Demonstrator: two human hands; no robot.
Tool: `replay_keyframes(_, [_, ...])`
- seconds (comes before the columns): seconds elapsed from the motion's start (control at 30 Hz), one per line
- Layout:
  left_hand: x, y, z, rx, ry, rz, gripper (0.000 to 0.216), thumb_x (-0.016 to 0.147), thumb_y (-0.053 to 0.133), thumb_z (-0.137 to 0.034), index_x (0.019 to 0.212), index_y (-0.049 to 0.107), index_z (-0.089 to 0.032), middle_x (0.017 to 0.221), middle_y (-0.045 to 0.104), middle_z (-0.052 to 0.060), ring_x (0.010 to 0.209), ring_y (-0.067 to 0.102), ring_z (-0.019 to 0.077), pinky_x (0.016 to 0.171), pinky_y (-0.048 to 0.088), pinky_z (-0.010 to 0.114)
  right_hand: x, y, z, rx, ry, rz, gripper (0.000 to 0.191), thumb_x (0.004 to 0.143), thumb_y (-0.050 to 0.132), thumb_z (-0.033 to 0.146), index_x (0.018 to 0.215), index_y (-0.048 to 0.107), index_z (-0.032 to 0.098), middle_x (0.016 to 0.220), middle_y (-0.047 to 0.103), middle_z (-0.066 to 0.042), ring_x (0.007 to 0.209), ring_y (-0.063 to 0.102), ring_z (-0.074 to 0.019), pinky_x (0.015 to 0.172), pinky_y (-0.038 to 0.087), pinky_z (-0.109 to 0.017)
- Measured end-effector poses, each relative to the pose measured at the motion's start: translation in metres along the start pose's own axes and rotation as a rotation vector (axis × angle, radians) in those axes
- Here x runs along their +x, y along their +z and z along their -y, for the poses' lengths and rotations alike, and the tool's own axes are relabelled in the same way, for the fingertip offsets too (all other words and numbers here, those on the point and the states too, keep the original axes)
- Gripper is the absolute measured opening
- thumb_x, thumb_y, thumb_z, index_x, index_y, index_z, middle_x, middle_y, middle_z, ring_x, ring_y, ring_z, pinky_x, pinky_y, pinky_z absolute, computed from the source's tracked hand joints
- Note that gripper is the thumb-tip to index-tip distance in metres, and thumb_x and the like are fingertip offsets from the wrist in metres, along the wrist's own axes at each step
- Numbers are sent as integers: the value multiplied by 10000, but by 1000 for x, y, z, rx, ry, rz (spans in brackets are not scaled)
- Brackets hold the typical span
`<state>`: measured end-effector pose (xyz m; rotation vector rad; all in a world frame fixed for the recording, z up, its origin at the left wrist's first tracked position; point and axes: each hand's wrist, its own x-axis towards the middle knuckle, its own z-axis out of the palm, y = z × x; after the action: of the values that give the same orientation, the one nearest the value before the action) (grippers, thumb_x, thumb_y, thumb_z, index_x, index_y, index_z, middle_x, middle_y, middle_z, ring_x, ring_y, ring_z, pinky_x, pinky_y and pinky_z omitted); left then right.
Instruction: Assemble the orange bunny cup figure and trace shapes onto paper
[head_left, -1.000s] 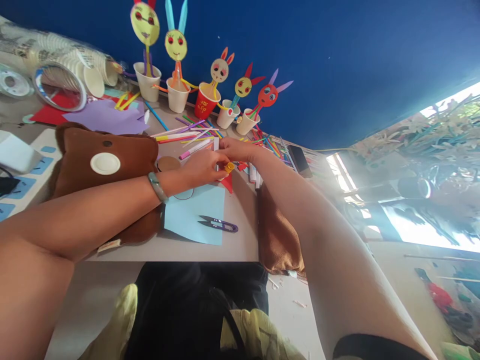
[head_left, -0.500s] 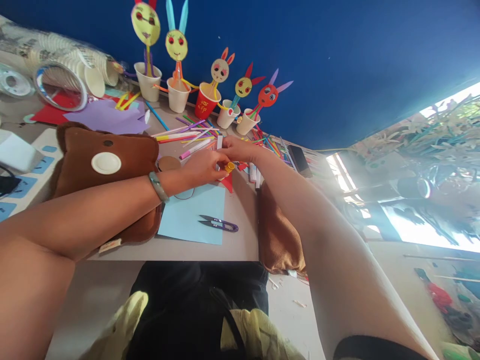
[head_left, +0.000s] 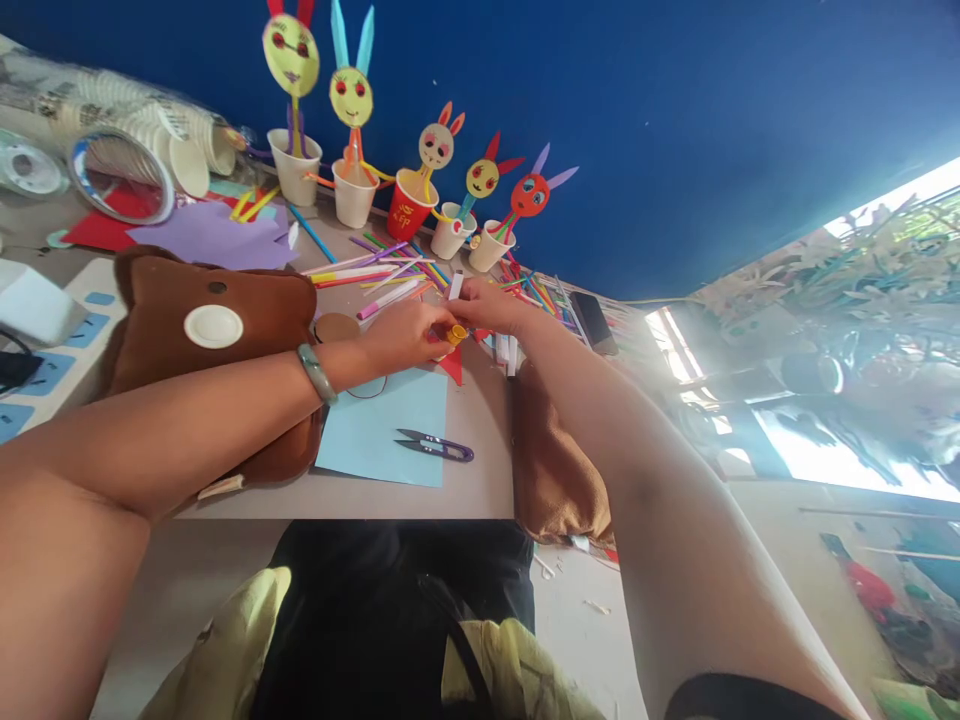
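Observation:
My left hand (head_left: pixel 405 335) is closed around a small tube with a yellow cap (head_left: pixel 457 334), likely a glue stick. My right hand (head_left: pixel 487 305) meets it from the right, fingers pinched on a white paper strip (head_left: pixel 454 286) that sticks up above the fingers. A red paper piece (head_left: pixel 454 367) lies just under both hands. Below them a light blue paper sheet (head_left: pixel 386 427) rests on the table with small purple thread snips (head_left: pixel 436 446) on its right part. A green bangle (head_left: pixel 316 373) sits on my left wrist.
Several paper cups with bunny-faced paper figures (head_left: pixel 409 195) line the table's far edge against a blue wall. Coloured paper strips (head_left: pixel 375 268) are scattered behind the hands. A brown plush cushion (head_left: pixel 217 320) lies under my left arm. Stacked cups (head_left: pixel 135 130), purple paper (head_left: pixel 210 235) and a phone (head_left: pixel 596 320) are around.
My right hand has drawn closer to my left hand and the white strip now stands higher above the fingers. The view shifted slightly; the rest stays put.

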<state>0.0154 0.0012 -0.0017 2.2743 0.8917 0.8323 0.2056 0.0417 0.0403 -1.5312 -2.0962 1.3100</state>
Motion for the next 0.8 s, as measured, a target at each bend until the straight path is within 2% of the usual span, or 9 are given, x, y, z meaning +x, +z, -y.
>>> replay_keyframes(0.17, [0, -2, 1, -27, 3, 11, 232, 771, 631, -324, 911, 763, -194, 700, 739, 4, 599, 630, 153, 594, 426, 261, -14, -2, -14, 178, -23, -314, 194, 801, 697, 323, 756, 551, 204, 503, 535, 65, 397, 479, -85, 382, 399, -191])
replay_keyframes(0.3, [0, -4, -3, -54, -25, 16, 210, 775, 652, -296, 918, 759, -186, 745, 758, 17, 630, 657, 156, 596, 437, 252, -41, 15, -27, 176, -114, -482, 300, 872, 619, 473, 977, 587, 193, 630, 636, 34, 438, 554, -104, 456, 459, -223])
replay_keyframes(0.37, [-1, -3, -2, -65, -19, 14, 192, 771, 673, -283, 917, 753, -185, 745, 758, 19, 649, 669, 160, 603, 448, 248, -57, 30, -34, 90, -159, -508, 340, 920, 543, 479, 1093, 594, 191, 702, 679, 4, 533, 624, -134, 567, 528, -271])
replay_keyframes(0.47, [-2, 1, 1, -109, 6, -11, 181, 772, 707, -307, 906, 737, -190, 790, 765, 22, 697, 683, 159, 627, 470, 241, -80, 53, -39, -115, -186, -489, 303, 944, 484, 377, 1167, 609, 212, 874, 736, -50, 747, 691, -191, 731, 568, -359])
replay_keyframes(0.57, [-1, 5, 4, -155, -13, -119, 155, 759, 699, -264, 889, 709, -179, 858, 769, 29, 741, 676, 146, 649, 486, 228, -94, 70, -40, -285, -179, -478, 289, 917, 500, 293, 1171, 620, 227, 1033, 745, -86, 820, 687, -214, 757, 561, -378])
replay_keyframes(0.7, [2, 3, 6, -163, -56, -300, 198, 774, 661, -219, 964, 670, -164, 961, 758, 46, 753, 652, 124, 651, 487, 215, -98, 81, -44, -299, -223, -513, 285, 901, 526, 267, 1176, 595, 240, 1025, 747, -85, 952, 686, -252, 751, 565, -372])
replay_keyframes(0.8, [4, -1, 8, -138, -90, -336, 216, 788, 637, -206, 1001, 645, -170, 959, 747, 37, 713, 628, 111, 648, 483, 213, -95, 84, -50, -307, -259, -562, 275, 885, 541, 242, 1156, 590, 246, 1023, 743, -79, 996, 676, -262, 790, 564, -390])
